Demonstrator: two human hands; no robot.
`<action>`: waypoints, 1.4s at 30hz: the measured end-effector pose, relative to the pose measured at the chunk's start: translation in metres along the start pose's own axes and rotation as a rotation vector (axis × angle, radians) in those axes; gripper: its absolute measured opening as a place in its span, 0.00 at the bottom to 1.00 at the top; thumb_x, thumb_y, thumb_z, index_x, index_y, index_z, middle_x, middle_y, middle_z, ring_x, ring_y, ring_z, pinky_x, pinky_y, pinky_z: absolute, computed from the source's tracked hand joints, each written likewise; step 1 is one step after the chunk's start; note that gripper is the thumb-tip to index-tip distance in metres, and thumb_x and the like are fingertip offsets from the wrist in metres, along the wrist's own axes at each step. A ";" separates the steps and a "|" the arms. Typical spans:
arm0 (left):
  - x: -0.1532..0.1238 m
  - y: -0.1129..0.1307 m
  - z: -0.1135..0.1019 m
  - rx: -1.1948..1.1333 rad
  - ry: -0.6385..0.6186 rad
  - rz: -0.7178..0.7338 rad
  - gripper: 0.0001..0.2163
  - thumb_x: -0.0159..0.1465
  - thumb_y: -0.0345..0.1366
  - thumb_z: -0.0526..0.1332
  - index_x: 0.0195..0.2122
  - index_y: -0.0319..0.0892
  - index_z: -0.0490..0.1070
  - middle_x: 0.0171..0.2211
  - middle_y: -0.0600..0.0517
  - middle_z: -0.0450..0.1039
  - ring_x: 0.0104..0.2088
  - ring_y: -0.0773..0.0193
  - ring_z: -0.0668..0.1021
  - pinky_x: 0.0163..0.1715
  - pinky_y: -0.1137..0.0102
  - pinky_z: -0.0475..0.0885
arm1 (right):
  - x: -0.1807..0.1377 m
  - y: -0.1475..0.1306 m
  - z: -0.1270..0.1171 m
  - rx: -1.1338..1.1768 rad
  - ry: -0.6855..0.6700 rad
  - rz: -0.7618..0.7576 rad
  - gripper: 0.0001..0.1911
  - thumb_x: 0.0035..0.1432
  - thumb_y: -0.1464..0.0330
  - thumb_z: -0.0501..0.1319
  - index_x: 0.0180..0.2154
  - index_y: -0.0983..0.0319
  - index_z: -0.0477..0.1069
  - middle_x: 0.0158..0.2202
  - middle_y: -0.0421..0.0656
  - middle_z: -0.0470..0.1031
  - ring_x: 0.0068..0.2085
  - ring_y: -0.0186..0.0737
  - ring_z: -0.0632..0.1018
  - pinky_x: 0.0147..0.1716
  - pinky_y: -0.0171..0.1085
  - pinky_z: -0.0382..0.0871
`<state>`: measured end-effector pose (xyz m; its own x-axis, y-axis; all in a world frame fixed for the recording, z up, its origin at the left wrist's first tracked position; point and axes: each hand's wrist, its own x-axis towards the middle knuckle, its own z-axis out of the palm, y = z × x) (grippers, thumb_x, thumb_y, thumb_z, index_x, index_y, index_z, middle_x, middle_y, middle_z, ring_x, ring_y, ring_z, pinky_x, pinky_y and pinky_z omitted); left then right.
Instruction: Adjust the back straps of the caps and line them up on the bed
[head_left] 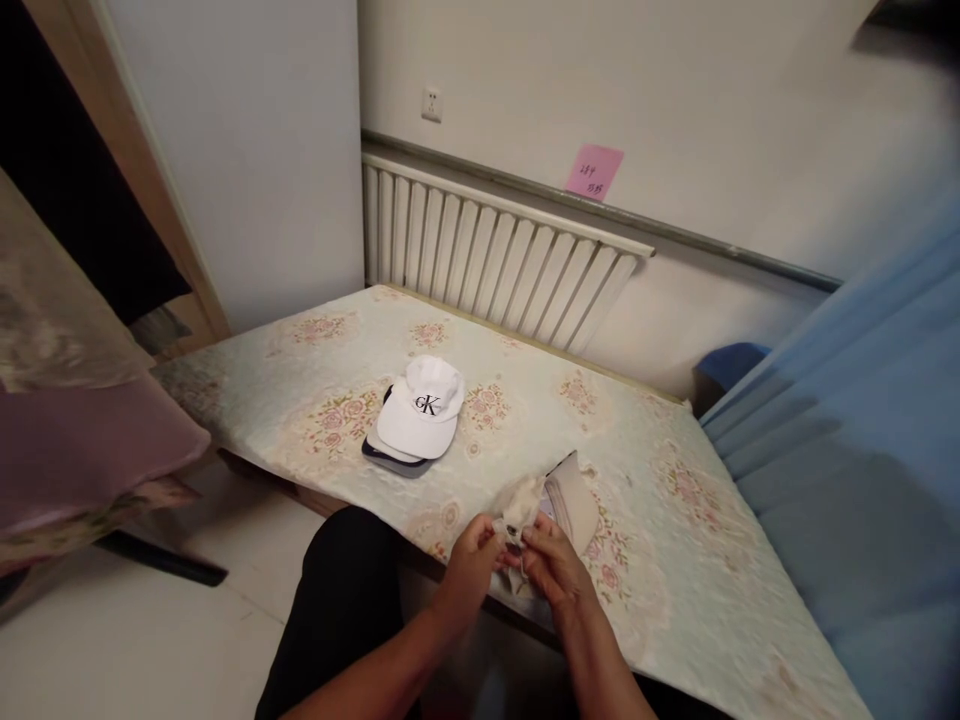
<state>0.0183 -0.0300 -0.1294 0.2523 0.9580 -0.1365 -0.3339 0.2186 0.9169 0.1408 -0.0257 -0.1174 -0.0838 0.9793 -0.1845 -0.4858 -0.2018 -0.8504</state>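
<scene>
A beige fabric cap with a curved brim (556,493) sits between the left grip (480,550) and the right grip (551,560), over the near edge of the bed. Both grips have their fingertips pinched together on the cap's back part, with a small dark spot between them; whether it is a fastener is too small to tell. The brim stands tilted up beyond the right grip, its underside showing, and I cannot tell whether it touches the bed.

Left of and beyond the left grip, well apart, lies a white cap with black lettering (431,400), on top of other headwear with a dark navy edge (369,446).

Under all this is a bed with a pale green floral quilted cover (525,415). Past it, far beyond both grips, stands a cream ribbed radiator (491,255); to the right hangs a light blue curtain (847,450).

My judgement: with so little cloth pinched, loosening either grip could let the cap's back slip, and being so near the edge, it could drop to the floor. A tug on the soft cover might slide the loosely stacked white cap.
</scene>
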 end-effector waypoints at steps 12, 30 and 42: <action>0.002 -0.006 -0.004 0.009 0.016 0.016 0.07 0.56 0.39 0.58 0.26 0.41 0.62 0.22 0.57 0.65 0.26 0.68 0.73 0.32 0.70 0.68 | -0.004 -0.002 0.004 -0.025 -0.048 0.074 0.16 0.40 0.63 0.66 0.34 0.62 0.73 0.21 0.37 0.69 0.18 0.28 0.63 0.23 0.33 0.62; -0.002 -0.010 -0.006 -0.272 -0.061 -0.091 0.12 0.57 0.45 0.59 0.28 0.40 0.64 0.25 0.55 0.64 0.27 0.70 0.69 0.34 0.72 0.64 | -0.002 0.010 -0.005 -0.054 0.064 0.019 0.09 0.46 0.64 0.66 0.30 0.61 0.71 0.17 0.34 0.62 0.17 0.27 0.56 0.18 0.30 0.50; 0.000 -0.004 -0.003 -0.150 0.004 -0.191 0.09 0.52 0.39 0.61 0.22 0.40 0.63 0.21 0.56 0.64 0.24 0.69 0.68 0.31 0.70 0.64 | -0.005 0.020 -0.011 -0.096 0.116 -0.051 0.10 0.46 0.65 0.66 0.31 0.61 0.70 0.16 0.32 0.60 0.17 0.26 0.54 0.17 0.30 0.47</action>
<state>0.0175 -0.0303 -0.1343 0.3203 0.8971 -0.3042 -0.4113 0.4210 0.8085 0.1409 -0.0350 -0.1383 0.0428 0.9807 -0.1906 -0.4012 -0.1578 -0.9023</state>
